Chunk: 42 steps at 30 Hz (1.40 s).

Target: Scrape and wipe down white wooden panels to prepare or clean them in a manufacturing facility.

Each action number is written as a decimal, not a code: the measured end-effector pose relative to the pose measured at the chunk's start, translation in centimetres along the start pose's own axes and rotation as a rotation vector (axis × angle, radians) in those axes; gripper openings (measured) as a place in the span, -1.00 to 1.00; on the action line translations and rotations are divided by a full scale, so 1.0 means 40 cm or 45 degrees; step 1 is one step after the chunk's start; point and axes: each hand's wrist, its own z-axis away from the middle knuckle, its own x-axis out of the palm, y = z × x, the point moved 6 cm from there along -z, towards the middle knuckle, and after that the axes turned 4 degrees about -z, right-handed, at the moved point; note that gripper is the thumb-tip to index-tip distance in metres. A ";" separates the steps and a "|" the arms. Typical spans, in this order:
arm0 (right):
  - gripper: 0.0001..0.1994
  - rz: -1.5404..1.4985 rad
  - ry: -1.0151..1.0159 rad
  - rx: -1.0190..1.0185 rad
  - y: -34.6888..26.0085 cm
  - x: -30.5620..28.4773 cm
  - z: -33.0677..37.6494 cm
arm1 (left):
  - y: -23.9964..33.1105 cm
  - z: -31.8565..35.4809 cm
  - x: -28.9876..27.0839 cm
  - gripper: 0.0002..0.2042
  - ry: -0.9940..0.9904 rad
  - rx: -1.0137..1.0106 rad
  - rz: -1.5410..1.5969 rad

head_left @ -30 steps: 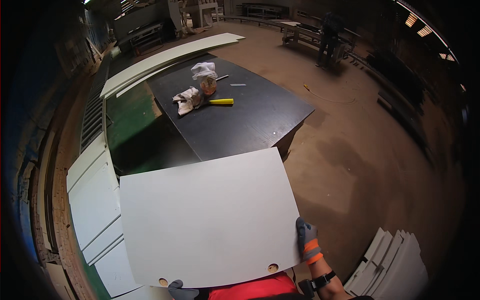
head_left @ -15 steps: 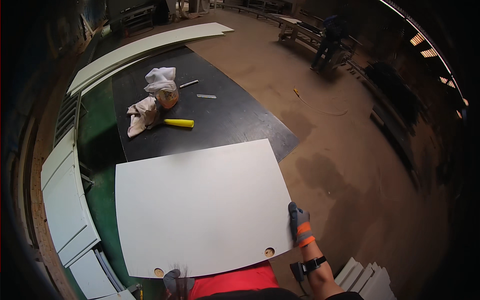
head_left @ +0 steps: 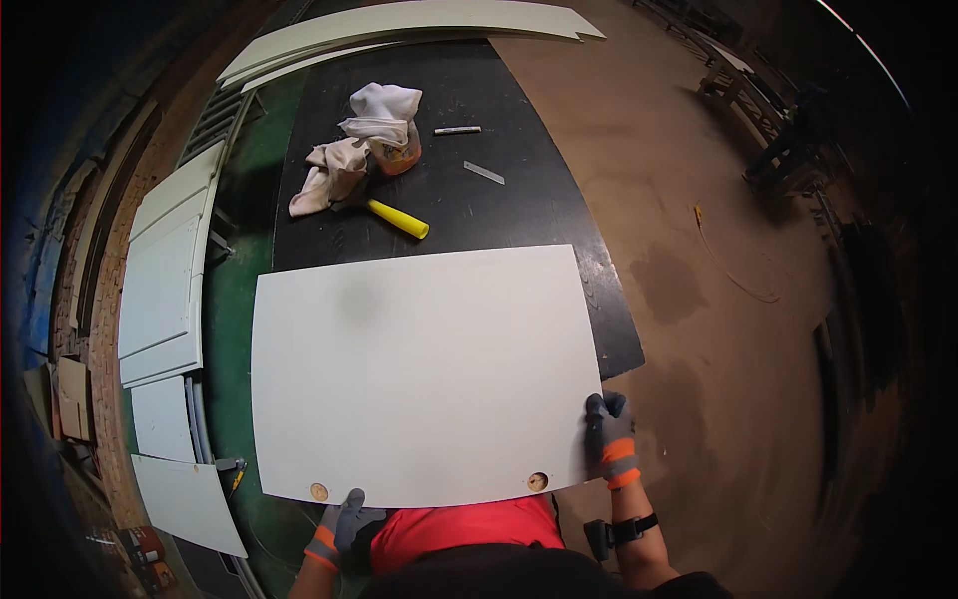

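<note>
A white panel with two round holes near its front edge lies over the near end of a black worktop. My left hand, in a grey and orange glove, grips the panel's front edge near the left hole, thumb on top. On the right edge, toward the near corner, my gloved right hand is closed; its fingers are partly hidden beneath. Beyond the panel lie a yellow handle, a pinkish cloth, a jar with a white cloth over it, a marker and a small metal ruler.
Long white boards lie across the worktop's far end. More white panels rest on a rack to the left, past a green floor strip. A cable lies on the brown floor at right. Another person stands far right.
The panel has come further over the worktop in view, and its front edge sits a little higher. My left hand shows more fully. The whole view has turned, shifting the worktop right.
</note>
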 end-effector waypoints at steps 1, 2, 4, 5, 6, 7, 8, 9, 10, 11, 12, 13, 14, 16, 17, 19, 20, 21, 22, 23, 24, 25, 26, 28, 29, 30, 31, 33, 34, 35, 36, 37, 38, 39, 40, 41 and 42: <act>-0.79 0.014 -0.020 0.000 0.014 -0.020 -0.038 | 0.002 -0.007 0.003 -0.57 0.016 -0.006 0.018; -0.78 0.204 -0.118 -0.001 0.039 -0.041 -0.080 | 0.006 -0.012 0.000 -0.59 0.121 -0.095 -0.062; -0.71 0.631 -0.245 -0.070 -0.028 -0.007 -0.083 | -0.098 -0.012 -0.102 -0.72 0.293 -0.260 0.148; -0.71 0.643 -0.266 -0.079 -0.083 -0.007 -0.084 | -0.101 -0.011 -0.105 -0.72 0.309 -0.261 0.168; -0.63 0.967 -0.452 -0.136 -0.123 0.008 -0.088 | -0.098 0.003 -0.107 -0.72 0.326 -0.373 0.085; -0.55 1.293 -0.626 -0.194 -0.151 0.026 -0.104 | -0.080 0.015 -0.109 -0.72 0.329 -0.484 -0.001; -0.55 1.575 -0.749 -0.041 -0.155 0.032 -0.143 | -0.011 0.022 -0.089 -0.72 0.320 -0.483 0.004; -0.59 1.711 -0.720 -0.230 -0.230 0.079 -0.150 | 0.105 0.040 -0.048 -0.71 0.120 -0.449 -0.687; -0.60 1.596 -0.726 -0.206 -0.317 0.159 -0.148 | 0.221 0.051 -0.027 -0.69 -0.086 -0.392 -1.367; -0.61 1.484 -0.721 -0.190 -0.397 0.251 -0.142 | 0.307 0.049 -0.045 -0.66 -0.169 -0.583 -0.987; -0.65 1.297 -0.702 -0.546 -0.458 0.340 -0.144 | 0.393 0.032 -0.056 -0.64 -0.273 -0.748 -0.608; -0.66 0.894 -0.759 -0.769 -0.513 0.447 -0.148 | 0.520 -0.022 -0.068 -0.62 -0.313 -0.355 -0.213; -0.66 0.759 -0.893 -0.849 -0.556 0.575 -0.148 | 0.631 -0.094 -0.097 -0.66 -0.066 -0.189 -0.281; -0.50 0.883 -0.749 -1.313 -0.587 0.801 -0.193 | 0.875 -0.287 -0.109 -0.62 0.157 0.308 -0.903; -0.44 0.910 -0.735 -1.398 -0.604 0.910 -0.191 | 0.953 -0.404 -0.151 -0.51 0.345 0.770 -1.017; -0.38 1.041 -0.632 -1.242 -0.578 1.070 -0.219 | 1.088 -0.612 -0.157 -0.33 0.619 1.036 -1.276; -0.39 1.147 -0.631 -1.123 -0.549 1.120 -0.233 | 1.127 -0.710 -0.151 -0.32 0.689 1.116 -1.225; -0.41 1.432 -0.674 -1.189 -0.554 1.168 -0.195 | 1.151 -0.767 -0.177 -0.31 0.788 1.172 -1.182; -0.43 1.431 -0.704 -1.215 -0.555 1.195 -0.182 | 1.169 -0.824 -0.191 -0.31 0.793 1.172 -1.184; -0.45 1.442 -0.725 -1.223 -0.544 1.204 -0.180 | 1.171 -0.892 -0.198 -0.32 0.838 0.991 -1.344; -0.45 1.465 -0.703 -1.185 -0.544 1.169 -0.193 | 1.174 -0.932 -0.153 -0.33 0.847 0.813 -1.498; -0.44 1.464 -0.739 -1.198 -0.538 1.125 -0.199 | 1.168 -0.953 -0.132 -0.36 0.864 0.652 -1.538; -0.44 1.465 -0.756 -1.203 -0.551 1.055 -0.201 | 1.190 -0.949 -0.093 -0.39 0.872 0.645 -1.668; -0.44 1.245 -0.702 -1.278 -0.582 0.924 -0.166 | 1.190 -0.960 -0.165 -0.45 0.888 0.625 -1.704; -0.44 0.905 -0.700 -1.214 -0.584 0.847 -0.155 | 1.186 -0.975 -0.244 -0.48 0.876 0.636 -1.602; -0.46 0.703 -0.671 -1.053 -0.603 0.744 -0.146 | 1.190 -0.963 -0.268 -0.58 0.824 0.730 -1.385; -0.46 0.566 -0.508 -1.062 -0.580 0.623 -0.165 | 1.197 -0.938 -0.242 -0.67 0.736 0.825 -1.169; -0.48 0.230 -0.314 -0.575 -0.478 0.358 -0.194 | 1.168 -0.847 -0.132 -0.66 0.438 0.959 -0.676; -0.50 -0.267 -0.322 -0.261 -0.400 0.247 -0.188 | 1.126 -0.801 -0.122 -0.64 0.209 1.029 -0.579; -0.53 -0.403 -0.191 -0.220 -0.374 0.151 -0.159 | 1.067 -0.735 -0.093 -0.58 0.179 0.984 -0.628; -0.54 -0.429 -0.069 -0.203 -0.336 0.057 -0.124 | 1.028 -0.643 -0.035 -0.55 0.198 0.919 -0.968; -0.55 -0.454 0.048 -0.194 -0.298 -0.022 -0.090 | 0.991 -0.565 0.031 -0.52 0.224 0.867 -1.306; -0.54 -0.490 0.102 -0.171 -0.277 -0.071 -0.051 | 0.960 -0.503 0.087 -0.45 0.118 0.923 -1.450; -0.54 -0.526 0.162 -0.147 -0.255 -0.118 -0.007 | 0.933 -0.470 0.139 -0.38 0.003 0.983 -1.591; -0.50 -0.526 0.176 -0.149 -0.235 -0.153 0.024 | 0.916 -0.462 0.170 -0.38 -0.036 0.996 -1.617; -0.50 -0.534 0.231 -0.124 -0.223 -0.180 0.063 | 0.899 -0.461 0.196 -0.31 0.219 1.171 -1.799; -0.47 -0.552 0.304 -0.106 -0.223 -0.200 0.094 | 0.879 -0.461 0.228 -0.23 0.484 1.356 -1.958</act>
